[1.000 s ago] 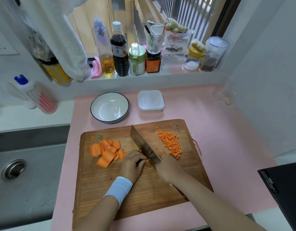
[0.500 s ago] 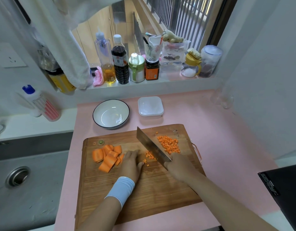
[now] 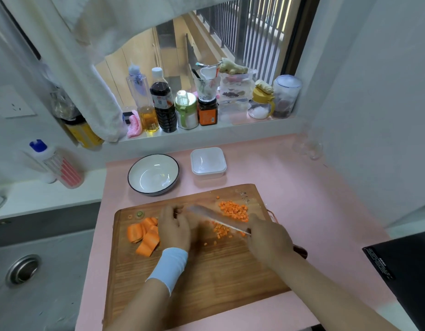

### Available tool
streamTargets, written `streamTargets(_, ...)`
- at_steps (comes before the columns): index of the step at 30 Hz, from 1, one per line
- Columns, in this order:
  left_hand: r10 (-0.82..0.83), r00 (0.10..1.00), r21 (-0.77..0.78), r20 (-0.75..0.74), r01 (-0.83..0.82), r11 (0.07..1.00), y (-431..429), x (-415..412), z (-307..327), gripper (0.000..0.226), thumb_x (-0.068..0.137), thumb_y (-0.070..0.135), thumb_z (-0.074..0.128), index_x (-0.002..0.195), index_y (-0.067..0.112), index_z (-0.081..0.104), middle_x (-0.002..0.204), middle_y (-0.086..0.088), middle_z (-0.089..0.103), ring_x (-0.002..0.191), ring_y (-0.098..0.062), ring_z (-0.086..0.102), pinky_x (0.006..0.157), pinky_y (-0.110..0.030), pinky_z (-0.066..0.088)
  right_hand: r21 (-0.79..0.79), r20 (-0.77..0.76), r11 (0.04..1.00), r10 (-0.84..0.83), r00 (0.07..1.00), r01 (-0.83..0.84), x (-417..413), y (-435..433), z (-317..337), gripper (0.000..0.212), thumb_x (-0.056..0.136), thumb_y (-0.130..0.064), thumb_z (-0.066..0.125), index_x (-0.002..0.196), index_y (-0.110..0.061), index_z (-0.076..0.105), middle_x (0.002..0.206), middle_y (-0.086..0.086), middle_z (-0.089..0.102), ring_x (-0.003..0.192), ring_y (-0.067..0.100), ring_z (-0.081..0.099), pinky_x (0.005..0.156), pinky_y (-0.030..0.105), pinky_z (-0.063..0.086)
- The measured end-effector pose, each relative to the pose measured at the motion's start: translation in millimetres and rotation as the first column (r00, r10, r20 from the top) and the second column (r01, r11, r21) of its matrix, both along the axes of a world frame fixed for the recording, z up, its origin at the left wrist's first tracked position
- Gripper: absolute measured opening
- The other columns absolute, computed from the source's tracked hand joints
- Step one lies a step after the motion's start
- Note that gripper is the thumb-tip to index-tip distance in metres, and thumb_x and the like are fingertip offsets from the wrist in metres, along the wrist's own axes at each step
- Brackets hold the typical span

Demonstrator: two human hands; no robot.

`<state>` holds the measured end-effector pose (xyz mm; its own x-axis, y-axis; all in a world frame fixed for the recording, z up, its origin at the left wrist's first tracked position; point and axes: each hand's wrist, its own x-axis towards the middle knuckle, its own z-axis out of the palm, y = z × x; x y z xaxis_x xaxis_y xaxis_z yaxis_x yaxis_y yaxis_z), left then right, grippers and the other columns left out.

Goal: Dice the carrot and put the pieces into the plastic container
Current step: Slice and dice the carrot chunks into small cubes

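On the wooden cutting board point(image 3: 206, 278) lie thick carrot slabs point(image 3: 144, 234) at the left and a pile of diced carrot point(image 3: 234, 210) at the back right. A smaller heap of fresh dice point(image 3: 221, 230) lies beside the cleaver point(image 3: 216, 217). My right hand point(image 3: 270, 240) grips the cleaver's handle, the blade tilted low over the board. My left hand point(image 3: 174, 226), with a white wristband, hovers at the blade's far end next to the slabs; its fingers look bent and blurred. The plastic container point(image 3: 208, 162) stands open behind the board.
A white bowl point(image 3: 153, 174) with a dark rim sits left of the container on the pink counter. Bottles and jars line the window sill. A steel sink point(image 3: 22, 268) lies to the left, a black appliance point(image 3: 407, 271) at the right edge.
The cleaver has swept right and tilted flatter, pushing fresh dice toward the big pile. My left hand has lifted and moved back toward the blade's tip. The view has shifted downward.
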<state>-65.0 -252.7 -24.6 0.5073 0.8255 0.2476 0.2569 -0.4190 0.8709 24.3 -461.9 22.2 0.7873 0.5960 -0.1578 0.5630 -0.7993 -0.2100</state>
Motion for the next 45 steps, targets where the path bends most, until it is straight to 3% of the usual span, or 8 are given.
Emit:
streamTargets(3,-0.304,0.944,0.191,-0.126,0.324,0.927,5.3,-1.5,5.9,0.021,0.068,0.015,0.041,0.074,0.022,0.060,0.081,0.011,0.056,0.084,-0.014,0.049,0.077,-0.029,0.038,-0.095,0.060,0.989,0.116,0.991,-0.110,-3.9,-3.4,5.6,0.015,0.097,-0.017,0.048,0.112,-0.021,0.047,0.084,-0.003,0.061,0.059,0.016,0.043,0.045,0.028,0.028)
streamTargets(8,-0.660,0.540,-0.181,-0.522,0.687,0.704,-14.0,26.2,11.9,0.025,0.076,0.024,0.038,0.085,0.032,0.060,0.101,0.009,0.058,0.102,-0.014,0.050,0.095,-0.036,0.042,-0.172,0.075,0.963,0.223,0.972,-0.207,-7.9,-6.4,8.6,0.024,0.093,-0.004,0.045,0.114,-0.016,0.048,0.082,-0.001,0.060,0.059,0.017,0.043,0.044,0.030,0.018)
streamTargets(12,-0.706,0.425,-0.291,-0.566,0.699,0.654,-18.1,41.6,11.4,0.036,0.088,0.017,0.043,0.110,0.030,0.067,0.121,0.008,0.058,0.119,-0.015,0.048,0.109,-0.035,0.034,-0.215,0.079,0.943,0.277,0.958,-0.255,-7.3,-6.1,11.6,0.031,0.092,0.000,0.047,0.121,-0.013,0.045,0.090,0.004,0.064,0.071,0.025,0.059,0.045,0.031,0.022)
streamTargets(20,-0.660,0.639,-0.259,-0.395,0.612,0.747,-14.7,31.4,24.9,0.045,0.086,0.006,0.040,0.093,0.040,0.068,0.115,0.011,0.062,0.109,-0.009,0.054,0.095,-0.025,0.040,-0.169,0.038,0.943,0.297,0.954,-0.287,-5.8,-3.5,9.6,0.027,0.093,-0.002,0.050,0.117,-0.014,0.045,0.079,0.001,0.055,0.067,0.023,0.052,0.045,0.029,0.024)
streamTargets(26,-0.102,0.994,0.262,-0.028,0.106,0.959,19.6,8.2,30.7,0.039,0.072,0.000,0.039,0.094,0.013,0.068,0.096,0.001,0.058,0.096,-0.020,0.049,0.087,-0.033,0.041,0.146,-0.359,0.986,-0.026,0.933,0.084,1.5,4.1,0.2,0.011,0.097,-0.030,0.057,0.087,-0.029,0.053,0.083,-0.006,0.062,0.072,0.011,0.060,0.057,0.027,0.047)
streamTargets(30,-0.300,0.944,0.143,-0.139,0.319,0.937,17.0,-1.7,22.6,0.040,0.075,-0.003,0.043,0.098,0.012,0.072,0.103,-0.002,0.064,0.093,-0.002,0.052,0.091,-0.014,0.039,0.206,-0.748,0.863,-0.166,0.643,0.462,3.4,16.5,3.9,0.017,0.098,-0.030,0.057,0.093,-0.014,0.060,0.071,0.005,0.062,0.046,0.015,0.051,0.046,0.024,0.040)
streamTargets(34,-0.580,0.728,0.150,-0.365,0.661,0.735,-3.3,-12.4,-9.2,0.056,0.074,-0.003,0.043,0.119,0.016,0.070,0.126,0.005,0.061,0.118,-0.013,0.055,0.106,-0.005,0.024,0.130,-0.915,0.724,-0.176,0.363,0.678,1.2,29.0,8.4,0.020,0.100,-0.028,0.058,0.104,-0.008,0.059,0.055,0.001,0.051,0.038,0.015,0.038,0.046,0.025,0.037)
streamTargets(45,-0.540,0.657,0.046,-0.526,0.656,0.753,6.5,-13.4,-25.1,0.069,0.087,-0.003,0.038,0.150,0.026,0.035,0.157,0.010,0.028,0.143,-0.011,0.026,0.118,-0.028,0.023,0.140,-0.909,0.701,-0.189,0.371,0.699,-7.6,28.5,6.7,0.019,0.102,-0.024,0.053,0.113,-0.009,0.055,0.054,0.001,0.046,0.039,0.015,0.036,0.043,0.024,0.037)
